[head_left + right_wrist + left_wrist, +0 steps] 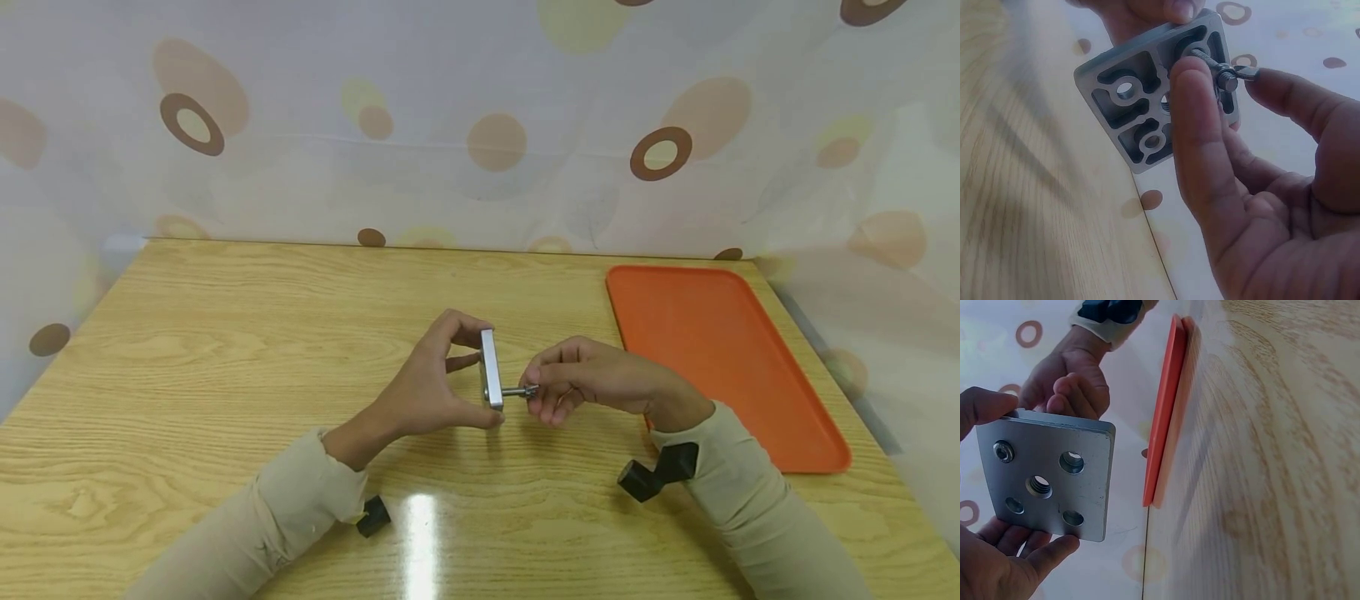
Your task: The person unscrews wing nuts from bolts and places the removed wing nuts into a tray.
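Observation:
My left hand (pixel 429 385) grips a square grey metal plate (pixel 491 367) by its edges, holding it upright above the table. The plate's flat face (pixel 1047 500) has several holes, and a socket-head bolt (pixel 1004 451) sits in one corner hole. Ribs and recesses mark its other face (pixel 1138 59). From that side the bolt's threaded shank (pixel 1204 57) sticks out, with a wing nut (pixel 1244 72) near its end. My right hand (pixel 588 375) pinches the wing nut, the thumb against one wing and the index finger across the front.
An orange tray (pixel 697 333) lies at the right of the wooden table (pixel 225 350). A patterned sheet (pixel 420 183) hangs behind the table and along its sides. Black wrist devices (pixel 660 473) are strapped at the sleeves.

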A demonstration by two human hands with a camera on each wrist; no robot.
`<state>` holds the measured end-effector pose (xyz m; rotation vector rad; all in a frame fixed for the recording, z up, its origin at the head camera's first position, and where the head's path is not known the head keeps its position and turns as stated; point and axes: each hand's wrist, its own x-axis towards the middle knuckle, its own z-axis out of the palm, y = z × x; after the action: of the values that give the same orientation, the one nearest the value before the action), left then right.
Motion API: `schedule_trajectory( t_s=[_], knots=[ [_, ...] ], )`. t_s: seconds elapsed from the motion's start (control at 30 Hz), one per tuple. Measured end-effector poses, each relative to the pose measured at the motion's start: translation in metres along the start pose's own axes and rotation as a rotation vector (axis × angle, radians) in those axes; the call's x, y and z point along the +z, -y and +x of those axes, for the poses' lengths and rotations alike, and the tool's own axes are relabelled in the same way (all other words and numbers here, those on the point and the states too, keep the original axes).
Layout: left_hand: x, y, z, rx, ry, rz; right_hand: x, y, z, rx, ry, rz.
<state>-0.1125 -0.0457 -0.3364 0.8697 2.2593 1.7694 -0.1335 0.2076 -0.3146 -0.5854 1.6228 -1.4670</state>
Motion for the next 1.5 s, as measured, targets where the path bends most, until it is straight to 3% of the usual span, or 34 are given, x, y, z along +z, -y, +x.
schedule_trajectory(
  t_s=[0.43, 0.57, 0.67, 0.8, 0.97, 1.5],
  knots=[
    [0.0003, 0.0009, -0.0002, -0.022, 0.005, -0.006, -0.0001, -0.001, -0.0006, -0.061, -0.007, -0.09],
    [0.0001, 0.0003, -0.0001, -0.029, 0.0, 0.002, 0.0002, -0.0008, 0.0008, 0.011, -0.062, -0.089],
    [-0.0001, 0.0004, -0.0002, -0.025, -0.002, 0.003, 0.0006, -0.0003, 0.0022, 0.081, -0.093, -0.011],
    [-0.0005, 0.0006, -0.0003, -0.016, -0.003, 0.004, 0.0011, -0.0005, 0.0032, 0.128, -0.082, 0.068],
    [-0.0007, 0.0012, -0.0002, -0.014, 0.002, 0.003, 0.0026, -0.0004, 0.0036, 0.141, -0.065, 0.061],
    [0.0002, 0.0016, -0.0005, -0.017, -0.002, -0.004, 0.0014, 0.0001, 0.0003, 0.07, -0.071, -0.013]
  ],
)
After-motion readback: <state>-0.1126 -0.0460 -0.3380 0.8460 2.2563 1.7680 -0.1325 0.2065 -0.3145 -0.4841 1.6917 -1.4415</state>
